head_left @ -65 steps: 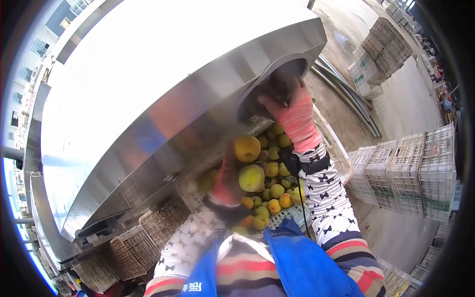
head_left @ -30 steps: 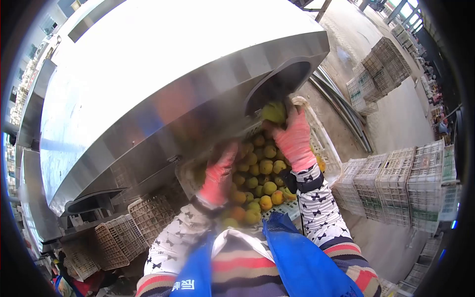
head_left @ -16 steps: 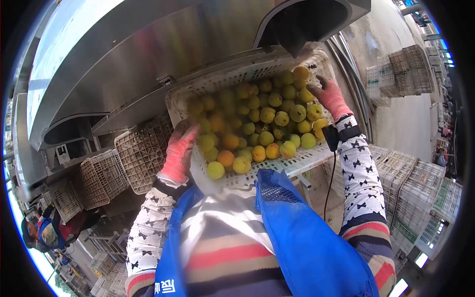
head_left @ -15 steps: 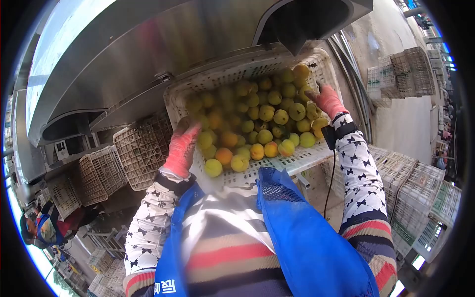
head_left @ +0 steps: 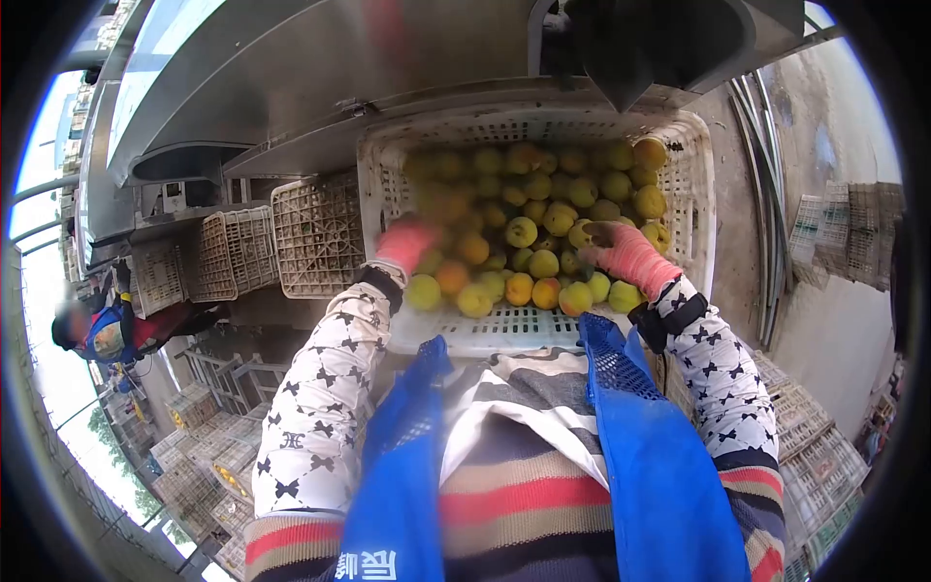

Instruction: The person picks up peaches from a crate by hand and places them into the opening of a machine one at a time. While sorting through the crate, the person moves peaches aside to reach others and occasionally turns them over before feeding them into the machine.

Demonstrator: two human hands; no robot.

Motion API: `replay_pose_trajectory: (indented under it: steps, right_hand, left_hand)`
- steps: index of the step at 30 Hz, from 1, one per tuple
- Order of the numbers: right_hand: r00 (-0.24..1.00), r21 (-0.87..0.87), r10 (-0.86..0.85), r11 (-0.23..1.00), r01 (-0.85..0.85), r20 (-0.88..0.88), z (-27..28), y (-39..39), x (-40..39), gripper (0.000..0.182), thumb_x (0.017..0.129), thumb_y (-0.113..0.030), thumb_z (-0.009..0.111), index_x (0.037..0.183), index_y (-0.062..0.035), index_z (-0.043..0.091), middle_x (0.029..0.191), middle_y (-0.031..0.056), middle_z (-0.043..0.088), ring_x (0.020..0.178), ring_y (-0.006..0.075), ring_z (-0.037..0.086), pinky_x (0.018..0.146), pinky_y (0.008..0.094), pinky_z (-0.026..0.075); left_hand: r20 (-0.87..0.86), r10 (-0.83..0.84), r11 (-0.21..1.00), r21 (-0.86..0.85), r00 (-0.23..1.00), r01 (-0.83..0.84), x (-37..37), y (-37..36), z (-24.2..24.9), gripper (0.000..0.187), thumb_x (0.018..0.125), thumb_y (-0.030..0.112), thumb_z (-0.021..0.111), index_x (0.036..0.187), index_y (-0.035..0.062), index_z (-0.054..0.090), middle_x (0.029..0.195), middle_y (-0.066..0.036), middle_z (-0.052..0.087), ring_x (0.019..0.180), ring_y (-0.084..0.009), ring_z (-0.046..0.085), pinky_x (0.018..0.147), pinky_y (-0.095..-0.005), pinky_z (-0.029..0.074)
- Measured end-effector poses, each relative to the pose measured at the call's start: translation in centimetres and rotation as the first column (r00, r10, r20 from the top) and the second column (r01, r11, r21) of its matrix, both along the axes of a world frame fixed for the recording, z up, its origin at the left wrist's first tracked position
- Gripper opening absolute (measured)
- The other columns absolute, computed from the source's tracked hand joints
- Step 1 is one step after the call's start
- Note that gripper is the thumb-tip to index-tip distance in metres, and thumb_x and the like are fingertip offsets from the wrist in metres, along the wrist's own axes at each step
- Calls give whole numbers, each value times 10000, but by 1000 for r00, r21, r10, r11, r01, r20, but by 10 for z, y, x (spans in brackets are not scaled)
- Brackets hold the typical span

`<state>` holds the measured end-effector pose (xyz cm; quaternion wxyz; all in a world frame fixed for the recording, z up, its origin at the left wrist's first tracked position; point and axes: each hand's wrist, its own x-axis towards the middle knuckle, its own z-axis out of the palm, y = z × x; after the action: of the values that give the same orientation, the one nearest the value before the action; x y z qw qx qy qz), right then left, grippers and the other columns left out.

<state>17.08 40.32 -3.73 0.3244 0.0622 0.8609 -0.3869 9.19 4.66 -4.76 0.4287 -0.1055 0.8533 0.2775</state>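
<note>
A white plastic crate [head_left: 535, 335] in front of me holds many round yellow-green fruits, some blushed orange, which look like peaches or apricots [head_left: 522, 231]. My left hand [head_left: 407, 242], in a pink glove, is over the fruit at the crate's left side. Its fingers are smeared by motion and a blur. On the right, my right hand [head_left: 632, 254], gloved in pink with greyish fingertips, reaches in over the fruit. Its thumb and fingers are apart and touch or nearly touch fruits; none is lifted.
A metal machine [head_left: 291, 87] with dark openings stands right behind the crate. Brown crates [head_left: 315, 236] stand to the left, and pale crates [head_left: 810, 466] are stacked at lower right. Long metal bars [head_left: 756, 194] lie on the right. Another person [head_left: 112, 330] is at far left.
Both hands have moved from the crate's side rims inward over the fruit. The view has shifted, so the crate appears further right and more level.
</note>
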Motion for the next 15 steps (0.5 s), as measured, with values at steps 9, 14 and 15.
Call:
replay_pose_trajectory:
  steps: [9, 14, 15]
  right_hand:
    - [931, 138, 348, 922, -361, 111, -13, -12, -34, 557, 806, -383, 693, 1269, -80, 630, 1145, 221, 647, 1082, 387, 617, 925, 432, 498]
    - [934, 232, 342, 921, -312, -103, -15, 11, -29, 470, 801, -408, 676, 1097, -43, 680, 1028, 201, 692, 999, 386, 652, 853, 439, 531]
    - [905, 237, 425, 881, -409, -19, -17, 13, -26, 494, 801, -417, 673, 1126, -45, 675, 1028, 205, 691, 996, 379, 654, 850, 439, 532]
  left_hand:
    - [282, -595, 626, -425, 753, 654, 51, 46, -4, 914, 763, 686, 659, 1431, 91, 471, 1438, -199, 494, 1305, -345, 506, 1049, -425, 450]
    - [189, -550, 702, -422, 813, 574, 55, 40, -11, 845, 795, 721, 568, 1429, 168, 483, 1410, -186, 516, 1229, -398, 547, 1022, -426, 467]
    - [188, -504, 723, -442, 843, 531, 57, 44, -8, 827, 801, 710, 562, 1417, 162, 492, 1410, -203, 506, 1220, -410, 546, 1022, -428, 464]
